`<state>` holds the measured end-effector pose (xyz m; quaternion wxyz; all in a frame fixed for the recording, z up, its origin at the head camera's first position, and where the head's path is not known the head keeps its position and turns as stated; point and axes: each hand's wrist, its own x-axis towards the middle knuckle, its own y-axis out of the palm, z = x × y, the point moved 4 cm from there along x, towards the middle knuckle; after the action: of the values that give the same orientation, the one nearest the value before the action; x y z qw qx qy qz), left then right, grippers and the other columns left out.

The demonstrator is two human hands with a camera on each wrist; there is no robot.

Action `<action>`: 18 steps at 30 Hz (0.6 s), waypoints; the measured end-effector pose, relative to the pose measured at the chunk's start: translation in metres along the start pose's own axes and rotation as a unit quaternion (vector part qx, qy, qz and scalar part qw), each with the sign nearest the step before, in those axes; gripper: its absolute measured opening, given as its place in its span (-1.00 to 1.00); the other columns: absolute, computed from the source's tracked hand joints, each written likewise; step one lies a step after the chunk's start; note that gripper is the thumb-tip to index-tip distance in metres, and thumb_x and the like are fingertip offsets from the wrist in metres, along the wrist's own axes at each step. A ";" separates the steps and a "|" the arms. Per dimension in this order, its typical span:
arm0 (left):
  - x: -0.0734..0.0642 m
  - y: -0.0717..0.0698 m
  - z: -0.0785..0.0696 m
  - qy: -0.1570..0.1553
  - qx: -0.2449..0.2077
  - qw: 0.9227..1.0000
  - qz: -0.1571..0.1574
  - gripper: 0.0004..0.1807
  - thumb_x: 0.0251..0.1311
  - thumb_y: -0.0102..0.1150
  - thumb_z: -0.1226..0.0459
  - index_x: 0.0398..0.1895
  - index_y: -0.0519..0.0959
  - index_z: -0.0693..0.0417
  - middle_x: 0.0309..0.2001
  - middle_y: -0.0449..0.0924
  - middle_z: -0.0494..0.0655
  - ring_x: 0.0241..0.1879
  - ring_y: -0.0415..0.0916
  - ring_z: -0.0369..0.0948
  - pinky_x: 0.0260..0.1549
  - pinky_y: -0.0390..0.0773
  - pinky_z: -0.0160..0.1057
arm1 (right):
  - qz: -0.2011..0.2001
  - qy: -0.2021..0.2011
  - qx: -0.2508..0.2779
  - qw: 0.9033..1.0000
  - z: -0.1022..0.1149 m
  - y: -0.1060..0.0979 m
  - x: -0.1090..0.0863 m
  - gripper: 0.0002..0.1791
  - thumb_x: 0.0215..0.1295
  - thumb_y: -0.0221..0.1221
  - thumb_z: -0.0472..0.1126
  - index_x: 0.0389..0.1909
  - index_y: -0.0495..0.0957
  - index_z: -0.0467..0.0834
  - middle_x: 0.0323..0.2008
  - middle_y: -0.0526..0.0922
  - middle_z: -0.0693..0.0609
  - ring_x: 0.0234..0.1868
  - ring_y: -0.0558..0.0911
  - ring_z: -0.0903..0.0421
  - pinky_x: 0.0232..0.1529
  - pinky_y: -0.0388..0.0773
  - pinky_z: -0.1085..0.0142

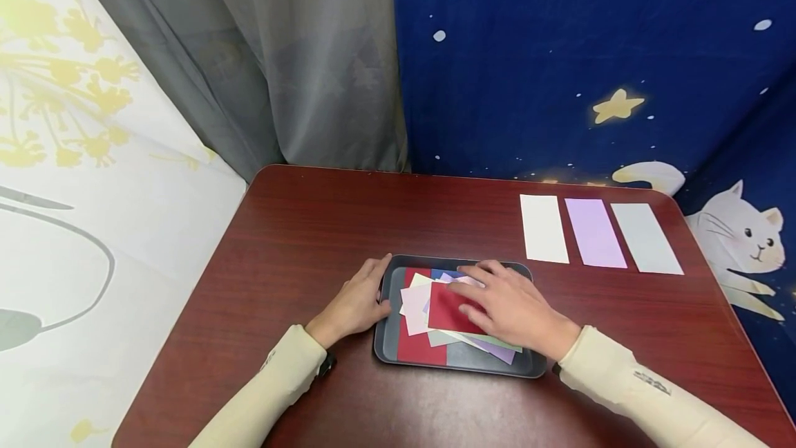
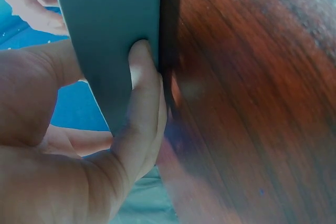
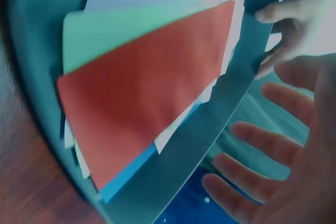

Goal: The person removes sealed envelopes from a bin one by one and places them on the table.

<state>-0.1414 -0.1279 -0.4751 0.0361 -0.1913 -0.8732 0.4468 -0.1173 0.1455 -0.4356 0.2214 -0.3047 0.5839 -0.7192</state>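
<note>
A dark grey tray [image 1: 388,344] on the table holds a loose, overlapping pile of coloured paper cards. On top lies a red card [image 1: 449,310], with a pale pink card [image 1: 414,306] to its left and a green card [image 3: 100,38] under it in the right wrist view. My left hand [image 1: 352,301] grips the tray's left side, thumb over the rim; its fingers [image 2: 142,93] press the outer wall in the left wrist view. Over the right part of the pile hovers my right hand [image 1: 513,306], fingers spread and loosely bent, nothing in them.
Three paper cards lie in a row at the table's back right: a white card [image 1: 544,229], a purple card [image 1: 595,233] and a light grey card [image 1: 647,238]. Behind the reddish-brown table [image 1: 298,227] hang a grey curtain [image 1: 329,68] and a blue patterned curtain [image 1: 510,88].
</note>
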 end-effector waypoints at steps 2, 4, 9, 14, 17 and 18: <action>0.000 0.000 0.000 0.001 -0.001 1.000 -0.001 0.00 0.30 0.46 0.38 0.75 0.16 0.24 0.48 0.40 0.12 -0.35 0.48 -0.31 -0.26 0.58 -0.18 | 0.025 -0.002 0.010 1.000 0.003 0.002 0.000 -0.44 0.40 0.45 0.10 0.38 0.72 0.06 0.33 0.68 -0.13 0.28 0.62 -0.19 0.11 0.71 -0.12; 0.000 0.000 0.000 0.002 -0.003 1.000 -0.001 0.00 0.30 0.46 0.39 0.75 0.16 0.24 0.48 0.40 0.12 -0.35 0.48 -0.31 -0.27 0.58 -0.18 | 0.048 -0.001 0.019 0.999 0.006 0.004 0.000 -0.42 0.38 0.47 0.10 0.38 0.71 0.05 0.34 0.67 -0.15 0.29 0.61 -0.20 0.09 0.72 -0.12; 0.000 0.000 0.000 0.003 -0.004 1.000 -0.001 0.00 0.29 0.46 0.39 0.75 0.17 0.24 0.47 0.41 0.12 -0.35 0.48 -0.31 -0.28 0.58 -0.19 | 0.087 0.003 0.028 0.996 0.008 0.008 0.000 -0.35 0.25 0.57 0.06 0.37 0.71 0.04 0.37 0.61 -0.20 0.30 0.58 -0.25 -0.01 0.75 -0.15; 0.000 -0.001 -0.001 -0.001 -0.004 1.000 0.001 0.00 0.30 0.46 0.38 0.75 0.16 0.24 0.47 0.40 0.13 -0.37 0.47 -0.30 -0.27 0.57 -0.17 | 0.120 0.020 0.028 0.992 0.008 0.014 -0.001 -0.24 0.10 0.64 0.07 0.38 0.71 0.08 0.41 0.55 -0.21 0.34 0.54 -0.29 0.01 0.73 -0.23; 0.000 -0.001 -0.001 -0.002 -0.005 1.000 0.002 0.00 0.31 0.47 0.38 0.75 0.17 0.24 0.47 0.40 0.13 -0.37 0.47 -0.30 -0.27 0.58 -0.18 | 0.137 0.031 0.030 0.990 0.008 0.017 -0.002 -0.21 0.06 0.66 0.07 0.39 0.70 0.12 0.44 0.52 -0.23 0.35 0.53 -0.32 0.04 0.70 -0.27; -0.001 -0.001 -0.001 -0.003 -0.006 1.000 0.002 -0.01 0.31 0.47 0.38 0.75 0.17 0.24 0.47 0.40 0.13 -0.37 0.47 -0.30 -0.28 0.58 -0.18 | 0.140 0.033 0.030 0.989 0.008 0.018 -0.002 -0.21 0.06 0.66 0.06 0.39 0.70 0.14 0.45 0.51 -0.23 0.35 0.52 -0.32 0.04 0.70 -0.28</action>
<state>-0.1408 -0.1278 -0.4740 0.0318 -0.1919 -0.8755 0.4423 -0.1109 0.1375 -0.4525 0.3096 -0.1888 0.6061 -0.7080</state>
